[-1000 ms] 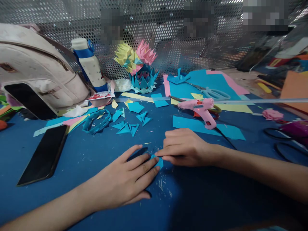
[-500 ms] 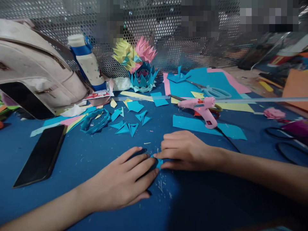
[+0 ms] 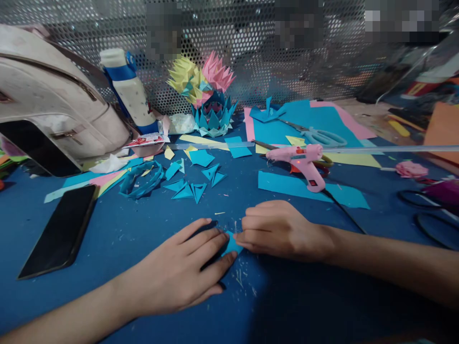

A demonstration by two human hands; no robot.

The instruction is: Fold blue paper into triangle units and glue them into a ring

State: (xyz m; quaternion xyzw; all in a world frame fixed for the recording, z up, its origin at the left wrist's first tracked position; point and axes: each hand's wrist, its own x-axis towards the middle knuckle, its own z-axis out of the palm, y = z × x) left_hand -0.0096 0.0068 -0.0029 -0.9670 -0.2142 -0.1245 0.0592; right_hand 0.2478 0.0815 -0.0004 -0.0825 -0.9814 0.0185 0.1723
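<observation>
A small piece of blue paper (image 3: 232, 244) lies on the table between my two hands. My left hand (image 3: 190, 267) rests on the table with its fingers spread, the tips pressing on the paper's left side and lower edge. At the right corner of the paper, my right hand (image 3: 278, 231) is closed, thumb and forefinger pinched on it. Part of the paper is hidden under the left fingers. Beyond my hands lie several folded blue paper triangles (image 3: 182, 191) and a ring of folded blue paper (image 3: 141, 180).
A pink glue gun (image 3: 304, 165) lies across a blue paper strip (image 3: 344, 196). Scissors (image 3: 324, 136) rest on coloured sheets. A folded-paper flower piece (image 3: 211, 114) stands at the back. To the left are a phone (image 3: 59, 234), a bottle (image 3: 134, 95) and a backpack (image 3: 71, 110).
My right hand's fingers have curled in more and drawn slightly right, and more of the blue paper shows. My left hand stays nearly still.
</observation>
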